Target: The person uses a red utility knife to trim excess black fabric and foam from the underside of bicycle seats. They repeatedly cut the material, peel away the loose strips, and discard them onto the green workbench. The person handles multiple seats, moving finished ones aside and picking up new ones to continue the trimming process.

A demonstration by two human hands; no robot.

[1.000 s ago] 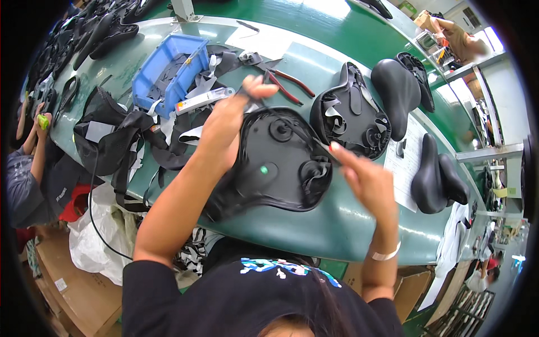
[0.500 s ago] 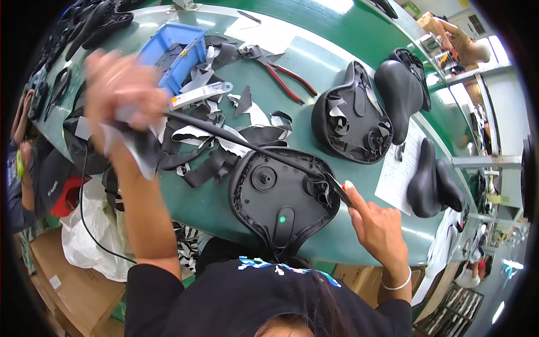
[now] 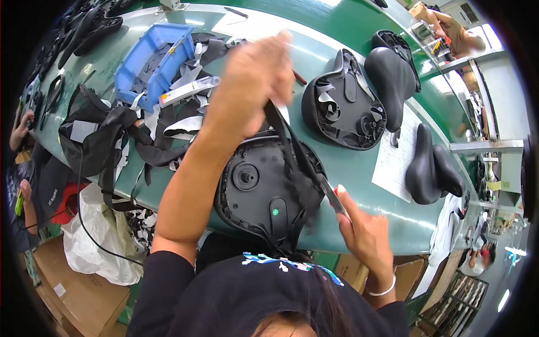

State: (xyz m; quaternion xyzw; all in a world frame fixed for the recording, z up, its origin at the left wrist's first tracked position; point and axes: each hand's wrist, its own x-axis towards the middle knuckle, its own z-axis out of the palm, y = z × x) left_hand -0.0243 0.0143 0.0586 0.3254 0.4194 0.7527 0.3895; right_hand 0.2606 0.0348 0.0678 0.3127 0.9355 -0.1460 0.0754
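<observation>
A bicycle saddle (image 3: 261,185) lies upside down at the table's near edge, its narrow nose toward me. From its right rim a black strip of cover material (image 3: 297,151) runs upward to my left hand (image 3: 252,84). That hand is raised over the far side of the saddle, closed on the strip and partly smeared by motion. My right hand (image 3: 365,227) grips a knife (image 3: 335,201), whose blade tip is at the saddle's right rim, where the strip meets it.
A blue bin (image 3: 126,67) of scraps stands at the far left, with a white-handled tool (image 3: 190,91) beside it. Black and grey offcuts (image 3: 160,140) lie left of the saddle. Another upturned saddle (image 3: 345,104) and a paper sheet (image 3: 396,160) are to the right.
My left hand has swung from the far left to above the saddle, bringing the strip upright. My right hand keeps the knife at the rim. The pliers are now mostly hidden.
</observation>
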